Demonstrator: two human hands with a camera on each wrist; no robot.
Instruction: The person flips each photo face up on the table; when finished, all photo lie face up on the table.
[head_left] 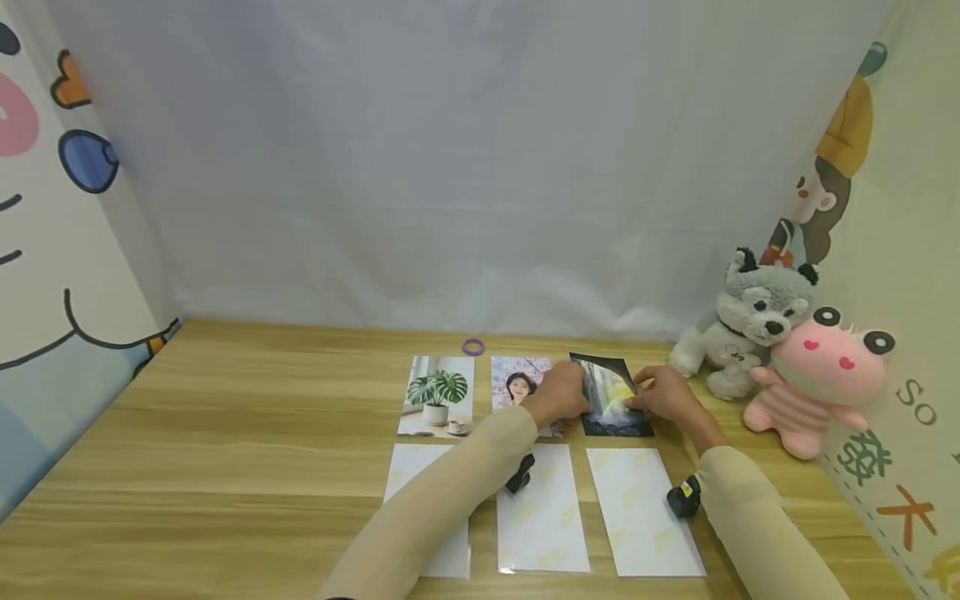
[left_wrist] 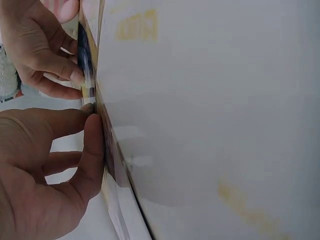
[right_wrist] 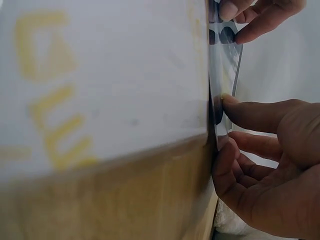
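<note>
A dark-bordered waterfall photo (head_left: 617, 425) lies at the right end of the back row on the table. My left hand (head_left: 558, 393) pinches its left edge, and my right hand (head_left: 667, 396) holds the right edge between thumb and fingers. In the right wrist view the glossy photo (right_wrist: 227, 60) looks slightly bent, with the right hand (right_wrist: 270, 155) at its near end. The left wrist view has the left hand (left_wrist: 55, 170) close to the tabletop. Partly behind the left hand is a portrait photo (head_left: 517, 371). Left of that lies a potted-plant photo (head_left: 437, 396).
White sheets with pale yellow marks lie in front: a left one (head_left: 412, 467) partly under the left sleeve, a middle one (head_left: 543, 525) and a right one (head_left: 645, 525). A purple ring (head_left: 473, 354) lies behind. A grey plush dog (head_left: 742, 321) and pink plush frog (head_left: 821, 379) sit right.
</note>
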